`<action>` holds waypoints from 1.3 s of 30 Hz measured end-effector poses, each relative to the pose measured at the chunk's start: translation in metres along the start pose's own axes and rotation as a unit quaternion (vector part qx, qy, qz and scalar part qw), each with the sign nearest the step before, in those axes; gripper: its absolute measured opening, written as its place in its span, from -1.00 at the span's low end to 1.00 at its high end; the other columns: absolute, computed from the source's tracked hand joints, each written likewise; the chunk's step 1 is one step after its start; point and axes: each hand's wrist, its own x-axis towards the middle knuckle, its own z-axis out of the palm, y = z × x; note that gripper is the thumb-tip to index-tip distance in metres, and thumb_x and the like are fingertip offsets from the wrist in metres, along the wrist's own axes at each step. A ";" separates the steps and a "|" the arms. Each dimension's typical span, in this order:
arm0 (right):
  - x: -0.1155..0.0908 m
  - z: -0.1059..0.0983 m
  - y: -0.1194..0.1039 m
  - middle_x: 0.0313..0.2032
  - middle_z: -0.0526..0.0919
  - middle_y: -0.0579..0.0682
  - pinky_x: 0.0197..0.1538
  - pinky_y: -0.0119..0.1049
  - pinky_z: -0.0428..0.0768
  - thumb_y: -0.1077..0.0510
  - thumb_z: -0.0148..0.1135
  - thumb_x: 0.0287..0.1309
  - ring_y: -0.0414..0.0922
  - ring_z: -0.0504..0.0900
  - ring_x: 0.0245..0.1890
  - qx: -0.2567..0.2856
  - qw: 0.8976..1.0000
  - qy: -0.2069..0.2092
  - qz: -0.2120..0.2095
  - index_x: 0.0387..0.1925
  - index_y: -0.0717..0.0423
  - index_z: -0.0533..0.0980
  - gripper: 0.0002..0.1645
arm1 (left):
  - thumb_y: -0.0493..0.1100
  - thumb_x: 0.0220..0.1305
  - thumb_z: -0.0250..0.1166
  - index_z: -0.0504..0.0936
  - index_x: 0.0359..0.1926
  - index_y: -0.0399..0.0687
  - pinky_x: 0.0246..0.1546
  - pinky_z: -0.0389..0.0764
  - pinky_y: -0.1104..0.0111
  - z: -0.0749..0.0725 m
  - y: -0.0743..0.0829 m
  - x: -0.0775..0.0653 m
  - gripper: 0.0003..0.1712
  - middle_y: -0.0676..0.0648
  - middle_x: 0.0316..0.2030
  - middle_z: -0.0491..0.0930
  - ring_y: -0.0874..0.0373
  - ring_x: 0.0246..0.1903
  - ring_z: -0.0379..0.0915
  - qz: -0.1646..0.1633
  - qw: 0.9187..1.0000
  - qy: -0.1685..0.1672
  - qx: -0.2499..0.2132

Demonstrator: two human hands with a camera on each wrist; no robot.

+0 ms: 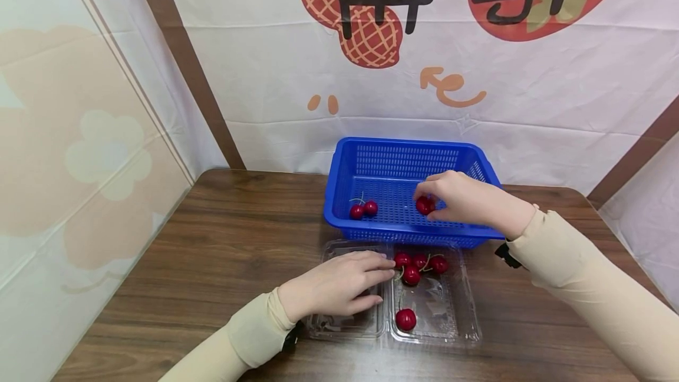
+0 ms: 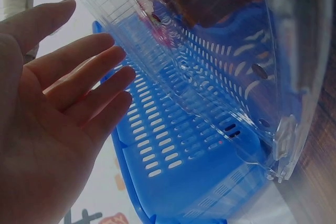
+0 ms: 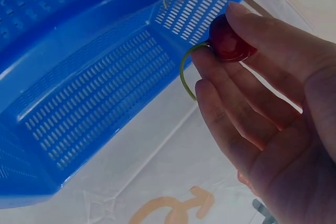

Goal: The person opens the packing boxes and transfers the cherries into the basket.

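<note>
My right hand (image 1: 464,199) pinches a dark red cherry (image 3: 226,40) between thumb and fingertips, its green stem (image 3: 184,74) hanging free. In the head view, that hand is over the right part of a blue plastic basket (image 1: 339,161). Two stemmed cherries (image 1: 357,211) lie at the basket's left. My left hand (image 1: 339,285) reaches over the left half of an open clear plastic clamshell box (image 1: 467,317), fingers extended. Its fingertips come close to a cluster of cherries (image 1: 411,275) in the right half; contact is unclear. A lone cherry (image 1: 405,319) sits nearer the front.
The basket stands behind the clamshell on a brown wood-grain table (image 1: 228,252). A white printed cloth (image 1: 254,75) hangs behind the table, and another pale cloth (image 1: 79,193) hangs along the left side.
</note>
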 end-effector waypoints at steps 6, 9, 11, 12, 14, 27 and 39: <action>0.011 0.002 0.011 -0.28 0.67 0.02 -0.30 -0.24 0.68 0.17 0.43 -0.18 -0.13 0.59 -0.36 0.000 1.000 -0.007 0.003 -0.21 0.13 0.59 -0.62 | 0.06 0.27 0.08 0.49 0.15 -0.15 0.28 0.30 0.29 0.000 0.001 0.000 -0.47 -0.08 0.15 0.48 0.09 0.19 0.27 0.001 1.000 0.003 0.000; 0.017 0.002 0.015 -0.28 0.67 0.02 -0.29 -0.23 0.68 0.19 0.43 -0.18 -0.13 0.60 -0.36 0.002 1.000 -0.013 0.002 -0.22 0.14 0.59 -0.63 | 0.06 0.27 0.08 0.49 0.15 -0.14 0.28 0.30 0.29 0.001 0.001 -0.001 -0.47 -0.08 0.15 0.48 0.09 0.19 0.27 0.000 1.000 0.003 0.001; 0.020 0.002 0.017 -0.28 0.67 0.03 -0.29 -0.22 0.68 0.21 0.42 -0.17 -0.13 0.60 -0.37 0.005 1.000 -0.016 0.003 -0.22 0.15 0.59 -0.64 | 0.06 0.27 0.09 0.49 0.15 -0.14 0.28 0.30 0.29 0.001 0.001 -0.001 -0.47 -0.08 0.15 0.48 0.09 0.19 0.28 -0.001 1.000 0.003 0.002; 0.022 0.002 0.018 -0.29 0.67 0.03 -0.29 -0.21 0.68 0.21 0.42 -0.17 -0.13 0.60 -0.37 0.007 1.000 -0.018 0.003 -0.23 0.15 0.59 -0.64 | 0.06 0.27 0.09 0.49 0.15 -0.15 0.28 0.30 0.29 0.001 0.002 -0.001 -0.47 -0.08 0.15 0.48 0.09 0.19 0.28 -0.001 1.000 0.003 0.002; 0.024 0.002 0.020 -0.29 0.68 0.04 -0.28 -0.20 0.68 0.22 0.42 -0.17 -0.13 0.61 -0.37 0.009 1.000 -0.024 0.007 -0.23 0.16 0.58 -0.64 | 0.06 0.26 0.10 0.49 0.15 -0.15 0.28 0.30 0.29 0.000 0.002 0.000 -0.47 -0.08 0.15 0.48 0.09 0.18 0.28 -0.001 1.000 0.003 0.000; 0.045 0.006 0.032 -0.27 0.68 0.05 -0.21 -0.15 0.70 0.23 0.42 -0.17 -0.08 0.60 -0.31 0.018 0.998 -0.044 0.042 -0.22 0.10 0.61 -0.65 | 0.05 0.26 0.10 0.49 0.15 -0.15 0.29 0.30 0.29 0.001 0.000 0.000 -0.47 -0.08 0.15 0.48 0.09 0.18 0.28 0.003 1.000 0.007 -0.001; 0.065 0.013 0.033 -0.24 0.66 0.06 -0.25 -0.20 0.69 0.26 0.40 -0.16 -0.14 0.54 -0.41 0.038 0.996 -0.066 0.053 -0.25 0.11 0.60 -0.69 | 0.06 0.27 0.09 0.49 0.16 -0.15 0.29 0.29 0.29 0.000 0.000 0.000 -0.46 -0.08 0.16 0.47 0.09 0.19 0.27 0.000 1.000 0.001 0.000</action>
